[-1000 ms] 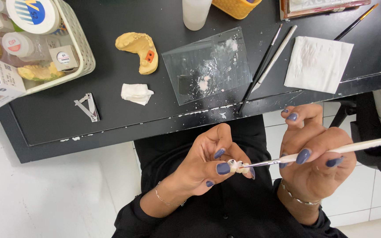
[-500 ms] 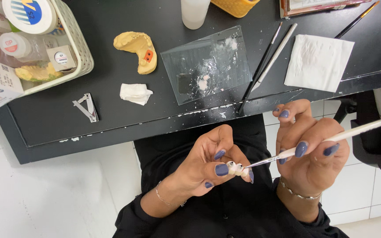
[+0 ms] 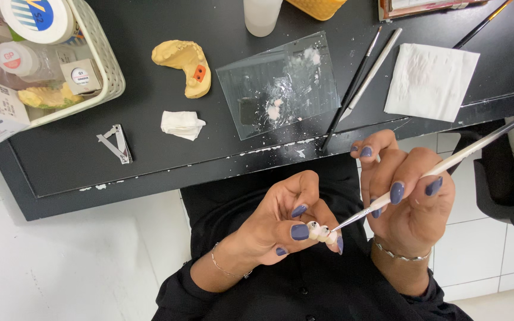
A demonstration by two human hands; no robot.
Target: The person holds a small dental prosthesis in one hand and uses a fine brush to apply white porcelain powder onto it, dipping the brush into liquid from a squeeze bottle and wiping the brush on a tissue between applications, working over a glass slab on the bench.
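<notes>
A small tooth piece [image 3: 320, 232] is pinched by the left hand [image 3: 281, 226]; a brush [image 3: 423, 175] is gripped by the right hand [image 3: 408, 199]. With too much pressure, the piece could be dropped.

Black table [image 3: 150, 148]; yellow dental cast [image 3: 185, 59]; white napkin [image 3: 429, 80]; clear glass slab [image 3: 281, 83]; white-handled brush [image 3: 447, 163]; cream basket [image 3: 105, 71].

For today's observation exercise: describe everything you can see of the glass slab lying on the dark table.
The glass slab is a clear, roughly square, thin plate lying flat on the black table, slightly turned to its edge. White paste smears and specks dot its middle and upper right corner. It sits between the yellow dental cast and two slim instruments, apart from both. Neither hand touches it.
</notes>
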